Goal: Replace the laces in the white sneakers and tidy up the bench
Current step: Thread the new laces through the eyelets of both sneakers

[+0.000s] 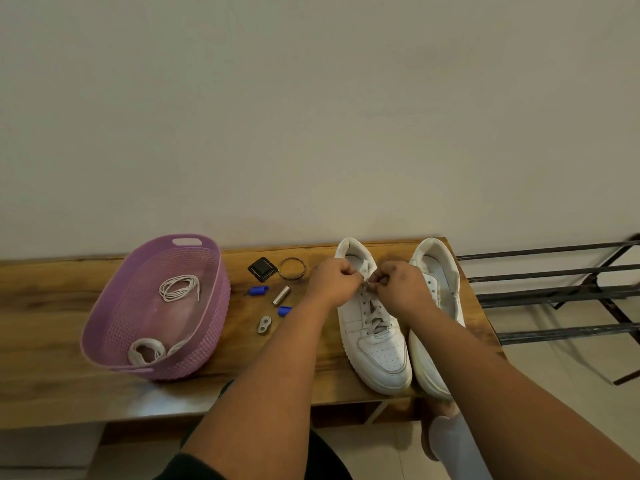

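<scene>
Two white sneakers stand side by side on the right part of the wooden bench (pixel 52 299), toes toward me. The left sneaker (pixel 377 351) carries a greyish lace (pixel 375 318) crossed through its eyelets. My left hand (pixel 334 282) and my right hand (pixel 401 285) meet above its upper eyelets, and each pinches a part of that lace. The right sneaker (pixel 434 271) has bare eyelets and no lace that I can see. A purple basket (pixel 207 327) at the left holds a thin coiled white lace (pixel 180 287) and a wider rolled lace (pixel 147 349).
Small items lie between basket and shoes: a black square piece (pixel 262 269), a twisted ring (pixel 292 268), two blue caps (pixel 258 291) (pixel 284 310), a metal tube (pixel 280 294) and a grey clip (pixel 264 324). A dark metal rack (pixel 554 292) stands right of the bench.
</scene>
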